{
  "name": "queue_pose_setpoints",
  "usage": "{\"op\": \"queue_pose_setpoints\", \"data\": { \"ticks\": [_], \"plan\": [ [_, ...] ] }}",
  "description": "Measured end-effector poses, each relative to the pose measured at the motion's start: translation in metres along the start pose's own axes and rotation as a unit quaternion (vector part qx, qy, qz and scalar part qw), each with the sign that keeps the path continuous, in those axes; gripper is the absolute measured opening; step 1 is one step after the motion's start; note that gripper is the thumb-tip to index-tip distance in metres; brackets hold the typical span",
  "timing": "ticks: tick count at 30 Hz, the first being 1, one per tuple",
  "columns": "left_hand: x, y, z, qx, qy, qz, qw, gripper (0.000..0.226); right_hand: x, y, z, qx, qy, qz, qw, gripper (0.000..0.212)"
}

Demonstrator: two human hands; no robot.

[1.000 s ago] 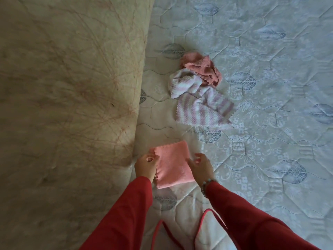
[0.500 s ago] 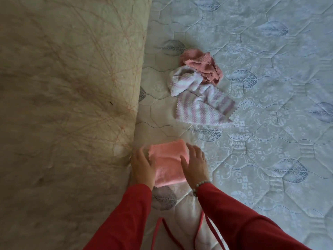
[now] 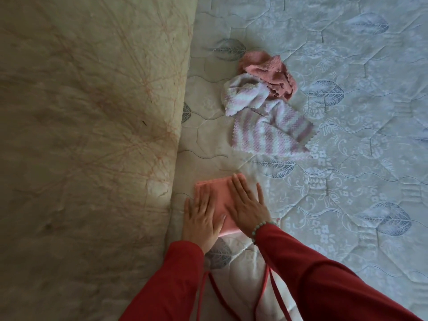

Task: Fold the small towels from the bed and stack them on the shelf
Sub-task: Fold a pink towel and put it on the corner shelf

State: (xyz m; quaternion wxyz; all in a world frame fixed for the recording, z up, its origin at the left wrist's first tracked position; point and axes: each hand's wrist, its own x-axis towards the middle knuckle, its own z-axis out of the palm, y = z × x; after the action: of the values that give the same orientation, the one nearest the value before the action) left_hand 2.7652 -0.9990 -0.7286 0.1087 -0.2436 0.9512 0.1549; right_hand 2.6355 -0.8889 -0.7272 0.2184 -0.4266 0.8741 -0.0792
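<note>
A folded pink towel (image 3: 221, 196) lies on the quilted mattress (image 3: 347, 181) near its left edge. My left hand (image 3: 202, 218) rests flat on the towel's left side, fingers spread. Flat on the towel's right side lies my right hand (image 3: 247, 205), a bead bracelet on its wrist. Farther up the bed sit a crumpled pink-and-white striped towel (image 3: 266, 130) and a bunched darker pink towel (image 3: 269, 74) touching it. No shelf is in view.
A tall beige padded surface (image 3: 92, 135) with reddish line pattern stands along the mattress's left side. Red drawstrings (image 3: 273, 286) hang from my clothing over the near mattress edge. The leaf-patterned mattress stretches to the right.
The pink towel was folded over into a smaller shape. Both hands went from gripping its edges to lying flat on top of it.
</note>
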Motion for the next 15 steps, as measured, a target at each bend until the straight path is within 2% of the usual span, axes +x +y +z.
{"op": "queue_pose_setpoints", "data": {
  "ticks": [2, 3, 4, 7, 8, 11, 13, 14, 15],
  "plan": [
    [0.001, 0.004, -0.01, -0.091, 0.048, -0.082, 0.991, 0.076, -0.004, -0.005, -0.009, 0.062, 0.005, 0.025, 0.998, 0.067],
    [0.002, 0.008, -0.016, -0.156, 0.072, -0.157, 0.973, 0.081, -0.006, -0.006, -0.013, 0.11, 0.014, 0.052, 0.992, 0.068],
    [0.003, 0.012, -0.021, -0.236, 0.081, -0.233, 0.94, 0.084, -0.009, -0.007, -0.017, 0.157, 0.03, 0.088, 0.983, 0.07],
    [0.005, 0.015, -0.034, -0.451, 0.061, -0.386, 0.802, 0.079, -0.018, -0.01, -0.022, 0.26, 0.04, 0.201, 0.944, 0.075],
    [0.006, 0.016, -0.036, -0.482, 0.035, -0.411, 0.773, 0.075, -0.021, -0.01, -0.023, 0.293, 0.032, 0.233, 0.927, 0.071],
    [0.004, 0.014, -0.039, -0.536, -0.036, -0.442, 0.719, 0.059, -0.025, -0.006, -0.027, 0.4, -0.015, 0.332, 0.854, 0.05],
    [0.001, 0.015, -0.048, -0.605, -0.095, -0.441, 0.656, 0.039, -0.028, -0.003, -0.033, 0.466, -0.053, 0.348, 0.812, 0.028],
    [0.0, 0.015, -0.052, -0.625, -0.129, -0.438, 0.633, 0.039, -0.03, -0.002, -0.037, 0.505, -0.06, 0.356, 0.784, 0.018],
    [-0.001, 0.015, -0.057, -0.634, -0.158, -0.426, 0.625, 0.041, -0.033, -0.002, -0.043, 0.545, -0.063, 0.372, 0.749, 0.013]
  ]
}}
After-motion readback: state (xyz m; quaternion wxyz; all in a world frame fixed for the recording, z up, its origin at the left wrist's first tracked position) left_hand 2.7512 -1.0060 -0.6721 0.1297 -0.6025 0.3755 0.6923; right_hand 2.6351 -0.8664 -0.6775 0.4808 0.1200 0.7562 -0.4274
